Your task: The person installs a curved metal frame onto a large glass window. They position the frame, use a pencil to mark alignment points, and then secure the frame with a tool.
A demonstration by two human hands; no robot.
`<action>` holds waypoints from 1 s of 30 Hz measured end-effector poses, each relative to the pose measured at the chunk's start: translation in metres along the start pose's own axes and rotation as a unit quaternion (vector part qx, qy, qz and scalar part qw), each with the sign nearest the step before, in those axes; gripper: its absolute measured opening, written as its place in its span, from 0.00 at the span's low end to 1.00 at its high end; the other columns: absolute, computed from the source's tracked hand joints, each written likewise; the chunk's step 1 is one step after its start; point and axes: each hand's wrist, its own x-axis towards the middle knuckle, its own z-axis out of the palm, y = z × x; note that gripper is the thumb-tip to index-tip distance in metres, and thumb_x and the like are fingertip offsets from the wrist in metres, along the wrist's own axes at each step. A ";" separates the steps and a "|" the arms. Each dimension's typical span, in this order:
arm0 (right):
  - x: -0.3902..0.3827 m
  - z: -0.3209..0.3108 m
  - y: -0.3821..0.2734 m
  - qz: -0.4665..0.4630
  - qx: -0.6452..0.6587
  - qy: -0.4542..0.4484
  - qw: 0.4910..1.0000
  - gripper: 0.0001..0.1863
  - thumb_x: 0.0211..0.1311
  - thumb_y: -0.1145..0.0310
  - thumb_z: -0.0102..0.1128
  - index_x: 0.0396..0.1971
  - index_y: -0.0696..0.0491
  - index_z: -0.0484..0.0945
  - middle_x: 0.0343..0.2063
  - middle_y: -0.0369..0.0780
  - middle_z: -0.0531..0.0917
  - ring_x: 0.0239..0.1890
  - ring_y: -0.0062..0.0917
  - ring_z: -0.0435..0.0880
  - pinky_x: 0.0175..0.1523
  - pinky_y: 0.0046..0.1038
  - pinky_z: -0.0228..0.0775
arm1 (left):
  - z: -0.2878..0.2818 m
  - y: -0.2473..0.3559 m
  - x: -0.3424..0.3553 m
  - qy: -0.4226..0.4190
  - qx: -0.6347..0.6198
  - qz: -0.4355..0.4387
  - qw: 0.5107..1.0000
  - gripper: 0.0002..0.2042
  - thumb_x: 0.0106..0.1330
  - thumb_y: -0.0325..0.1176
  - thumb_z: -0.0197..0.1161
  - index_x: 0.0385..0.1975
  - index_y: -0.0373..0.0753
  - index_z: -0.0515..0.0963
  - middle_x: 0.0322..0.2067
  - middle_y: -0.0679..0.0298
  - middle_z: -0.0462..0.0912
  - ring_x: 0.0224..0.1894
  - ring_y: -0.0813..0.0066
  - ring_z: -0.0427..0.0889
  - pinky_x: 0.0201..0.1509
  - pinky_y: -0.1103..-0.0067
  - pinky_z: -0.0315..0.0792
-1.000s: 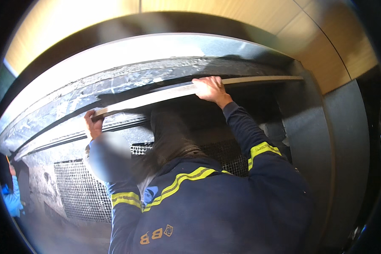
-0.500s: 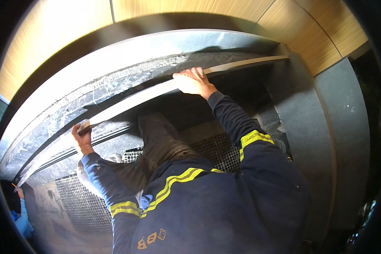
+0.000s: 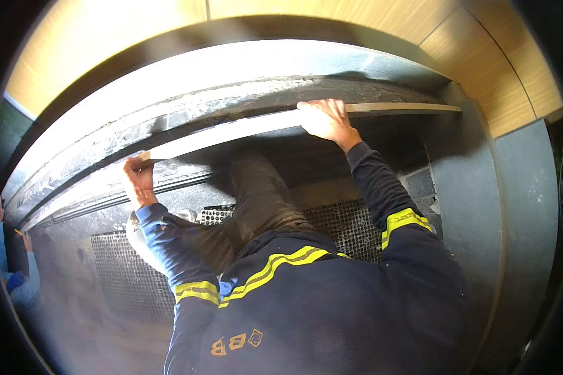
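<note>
A long, narrow strip, pale along its upper edge, runs across the view just below a stone ledge. My left hand is closed around it left of the middle, with the thumb and fingers about its edge. Farther right, my right hand grips the strip from above, and its fingertips are hidden from view. At the right, the strip's end reaches a grey upright slab. Bright glare washes out much of the strip's left part. A dark, rough band shows between the strip and the ledge.
At the far left, a co-worker in blue sleeves has hands near the strip's far end, one with a small orange stick. Black perforated mats lie on the floor around my legs. Wood-look panels rise behind the ledge.
The view has shifted, so most things sit farther right. My left hand and that part of the strip have come up closer to the ledge. More of the co-worker shows. Both grips hold.
</note>
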 end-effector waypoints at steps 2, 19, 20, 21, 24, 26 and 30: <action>0.014 -0.009 -0.008 -0.013 -0.024 -0.043 0.999 0.12 0.64 0.56 0.61 0.45 0.41 0.84 0.33 0.39 0.90 0.33 0.37 0.90 0.38 0.43 0.75 | -0.014 0.019 0.006 -0.010 -0.025 0.022 0.999 0.06 0.57 0.25 0.63 0.33 0.33 0.78 0.37 0.52 0.81 0.43 0.55 0.80 0.54 0.57 0.78; 0.009 0.032 -0.021 0.031 0.009 0.017 0.999 0.15 0.57 0.58 0.67 0.41 0.49 0.83 0.34 0.49 0.87 0.40 0.52 0.87 0.42 0.51 0.77 | 0.024 -0.041 -0.024 -0.050 0.031 0.180 0.982 0.08 0.60 0.22 0.65 0.38 0.30 0.80 0.37 0.49 0.85 0.42 0.56 0.85 0.55 0.57 0.79; 0.009 0.034 -0.021 0.040 -0.002 0.002 0.999 0.16 0.56 0.59 0.69 0.42 0.49 0.84 0.34 0.49 0.87 0.40 0.52 0.87 0.42 0.51 0.77 | 0.037 -0.038 -0.032 -0.042 0.039 0.179 0.982 0.09 0.60 0.20 0.65 0.40 0.29 0.78 0.37 0.49 0.84 0.41 0.55 0.85 0.53 0.57 0.80; 0.010 0.037 -0.022 0.046 -0.008 -0.011 0.999 0.17 0.55 0.60 0.70 0.43 0.49 0.84 0.34 0.50 0.87 0.39 0.52 0.87 0.42 0.51 0.77 | 0.046 -0.036 -0.040 -0.019 0.010 0.187 0.982 0.12 0.61 0.17 0.64 0.44 0.30 0.74 0.39 0.50 0.82 0.42 0.54 0.85 0.50 0.57 0.82; 0.003 0.053 -0.013 0.000 0.028 0.092 0.995 0.22 0.50 0.63 0.75 0.47 0.50 0.85 0.34 0.51 0.88 0.39 0.53 0.87 0.42 0.52 0.77 | 0.053 -0.030 -0.044 -0.072 0.031 0.201 0.977 0.14 0.65 0.18 0.63 0.48 0.30 0.71 0.42 0.50 0.82 0.44 0.53 0.87 0.51 0.58 0.84; 0.004 0.062 -0.018 0.010 0.005 0.083 0.996 0.25 0.48 0.63 0.77 0.49 0.51 0.85 0.35 0.51 0.88 0.40 0.53 0.87 0.43 0.52 0.77 | 0.048 -0.028 -0.035 -0.073 0.061 0.198 0.976 0.14 0.66 0.18 0.63 0.49 0.30 0.71 0.45 0.48 0.83 0.48 0.54 0.87 0.53 0.59 0.84; 0.000 0.062 -0.020 0.023 -0.035 0.062 0.997 0.23 0.48 0.63 0.77 0.46 0.52 0.84 0.35 0.52 0.88 0.41 0.55 0.86 0.45 0.55 0.77 | 0.055 -0.034 -0.040 -0.056 0.013 0.203 0.978 0.10 0.67 0.21 0.65 0.46 0.27 0.78 0.45 0.47 0.87 0.47 0.53 0.89 0.55 0.58 0.84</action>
